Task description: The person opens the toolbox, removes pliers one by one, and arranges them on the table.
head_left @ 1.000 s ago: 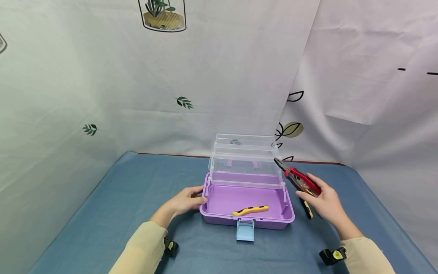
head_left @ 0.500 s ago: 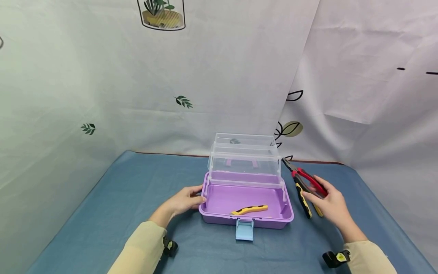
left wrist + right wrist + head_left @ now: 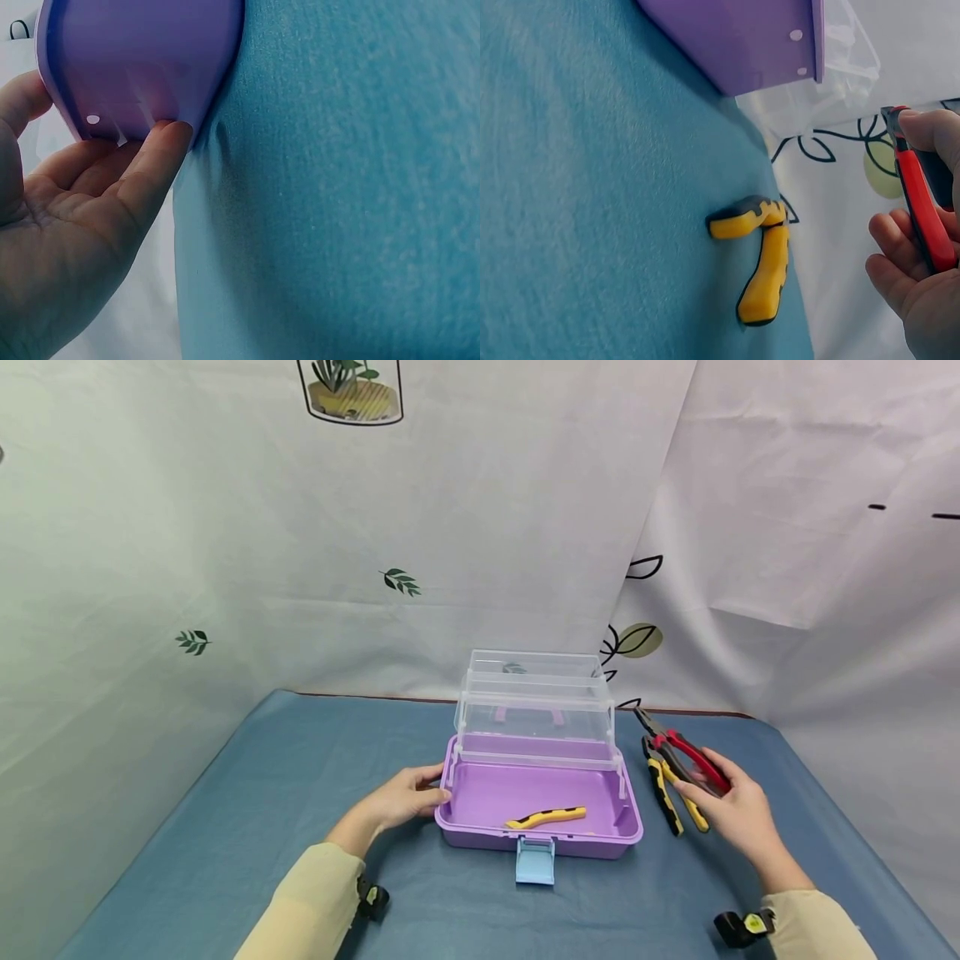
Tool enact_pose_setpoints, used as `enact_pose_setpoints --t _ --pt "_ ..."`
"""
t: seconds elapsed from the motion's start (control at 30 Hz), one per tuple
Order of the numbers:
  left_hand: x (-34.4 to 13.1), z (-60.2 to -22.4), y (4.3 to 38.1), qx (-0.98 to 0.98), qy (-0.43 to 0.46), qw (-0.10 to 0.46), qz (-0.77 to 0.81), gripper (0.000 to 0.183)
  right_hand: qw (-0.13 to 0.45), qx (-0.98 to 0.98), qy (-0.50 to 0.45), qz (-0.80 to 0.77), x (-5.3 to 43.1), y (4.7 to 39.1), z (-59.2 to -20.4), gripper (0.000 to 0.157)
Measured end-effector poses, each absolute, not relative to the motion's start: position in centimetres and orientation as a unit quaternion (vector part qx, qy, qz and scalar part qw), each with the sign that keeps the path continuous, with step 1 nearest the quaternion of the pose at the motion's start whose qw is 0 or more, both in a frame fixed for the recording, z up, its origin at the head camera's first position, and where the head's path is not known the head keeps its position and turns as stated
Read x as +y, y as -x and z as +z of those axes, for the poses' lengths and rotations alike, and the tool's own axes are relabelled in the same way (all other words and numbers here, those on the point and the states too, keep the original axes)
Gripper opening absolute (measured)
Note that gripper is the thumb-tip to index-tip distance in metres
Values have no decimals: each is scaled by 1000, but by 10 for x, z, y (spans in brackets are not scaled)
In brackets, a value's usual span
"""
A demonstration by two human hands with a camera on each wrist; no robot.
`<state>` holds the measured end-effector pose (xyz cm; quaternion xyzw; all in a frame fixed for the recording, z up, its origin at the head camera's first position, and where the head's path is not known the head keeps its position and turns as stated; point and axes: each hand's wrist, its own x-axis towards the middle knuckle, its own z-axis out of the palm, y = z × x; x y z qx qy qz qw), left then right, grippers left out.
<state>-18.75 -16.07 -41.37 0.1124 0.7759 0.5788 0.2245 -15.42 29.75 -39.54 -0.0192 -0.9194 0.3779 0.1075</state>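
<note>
A purple toolbox [image 3: 480, 842] stands on the table, its clear lid [image 3: 534, 693] raised at the back. My left hand [image 3: 401, 797] grips its left end, thumb over the rim and fingers against the outer wall in the left wrist view. Inside, near the front wall, lies a slim yellow-and-black handled tool [image 3: 546, 817]. To the right of the box my right hand [image 3: 738, 814] holds red-and-black pliers [image 3: 699, 762], jaws pointing away. Beneath them, yellow-and-black pliers [image 3: 765, 255] lie on the table with handles spread, between the box and the right hand.
A light blue latch [image 3: 536, 862] hangs down at the front of the box. Blue cloth [image 3: 322, 743] covers the table. A printed white curtain [image 3: 487, 527] rises behind its far edge.
My right hand has carried the red-and-black pliers rightward, away from the box, showing more of the yellow-and-black pliers on the table. My left hand keeps its hold on the box.
</note>
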Motion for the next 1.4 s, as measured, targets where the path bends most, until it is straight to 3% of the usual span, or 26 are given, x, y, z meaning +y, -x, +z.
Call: enact_pose_setpoints --t 1.4 --pt "-161 -413 188 771 -110 233 582 64 65 -937 103 328 334 162 -418 84"
